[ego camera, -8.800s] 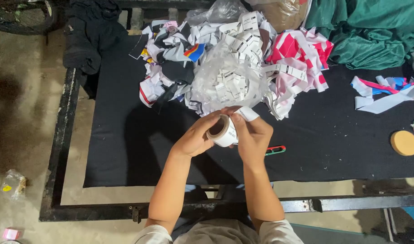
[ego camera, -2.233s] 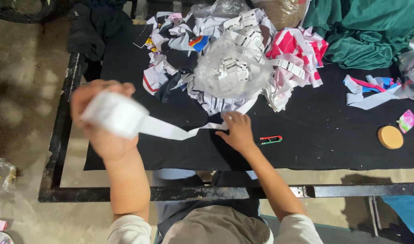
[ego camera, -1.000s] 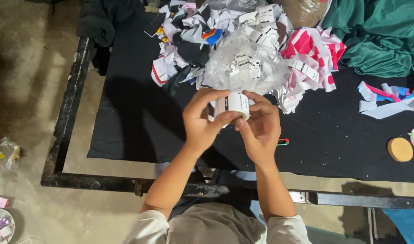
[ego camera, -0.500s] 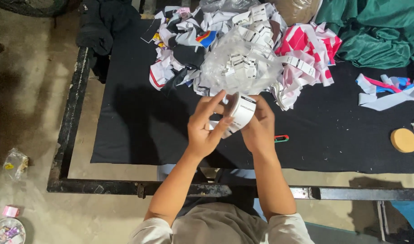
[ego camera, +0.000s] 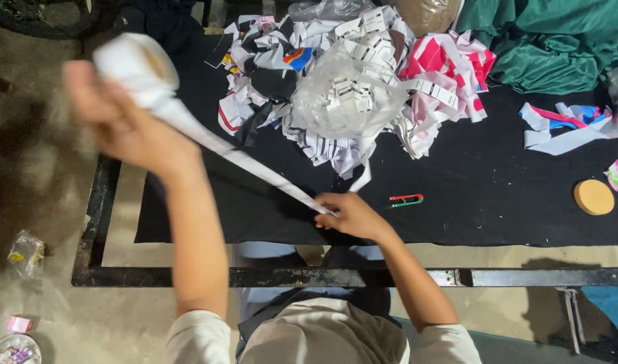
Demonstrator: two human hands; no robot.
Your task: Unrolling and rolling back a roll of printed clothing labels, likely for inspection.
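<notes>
My left hand (ego camera: pixel 117 118) is raised up and out to the left, gripping a white roll of label tape (ego camera: pixel 137 67); it is blurred. A white strip (ego camera: pixel 245 162) runs taut from the roll down to my right hand (ego camera: pixel 349 214), which pinches its end low over the black cloth (ego camera: pixel 498 195) near the table's front edge. A small red and green thread snipper (ego camera: pixel 406 199) lies just right of my right hand.
A heap of white, pink and black label strips (ego camera: pixel 363 81) with a clear plastic bag fills the table's back. Green fabric (ego camera: pixel 558 40) lies at the back right, loose ribbons (ego camera: pixel 565 128) and a round tan disc (ego camera: pixel 593 197) at the right. The metal table frame (ego camera: pixel 268 276) runs along the front.
Half a second ago both hands held the roll together over the table's middle. Now my left hand has swung up and left with the roll, pulling a length of strip out from my right hand.
</notes>
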